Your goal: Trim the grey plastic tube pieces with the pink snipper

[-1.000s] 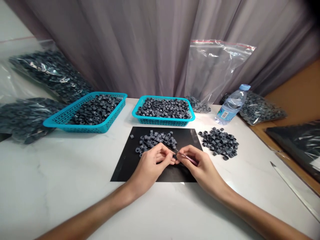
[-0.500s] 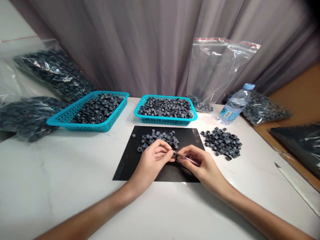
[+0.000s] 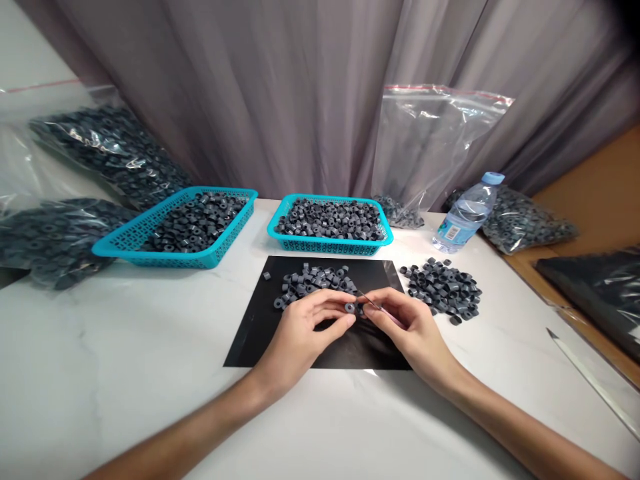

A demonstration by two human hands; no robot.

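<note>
My left hand [image 3: 313, 327] has its thumb and forefinger curled around a small grey ring [image 3: 350, 308], which shows at the fingertips. Close beside it, my right hand [image 3: 400, 317] grips a slim pink-handled tool [image 3: 393, 317] with a thin metal shaft, its tip pointing up and left. The exact kind of tool cannot be made out. Another dark piece shows by the right fingertips, partly hidden. Both hands are over a black mat [image 3: 250, 340]. Behind the left fingers lies a loose pile of grey rings [image 3: 315, 279] on that mat.
Right of the mat lies a second pile of rings [image 3: 445, 288]. Two blue baskets, left [image 3: 215, 257] and middle [image 3: 330, 247], hold many rings. A water bottle [image 3: 463, 217], an upright clear bag [image 3: 415, 147], filled bags [image 3: 107, 150] and a pointed strip [image 3: 590, 380] surround the workspace.
My left thumb and forefinger have parted somewhat, so the grey ring now shows. The tool's shaft has turned more steeply upward. The view has shifted slightly.
</note>
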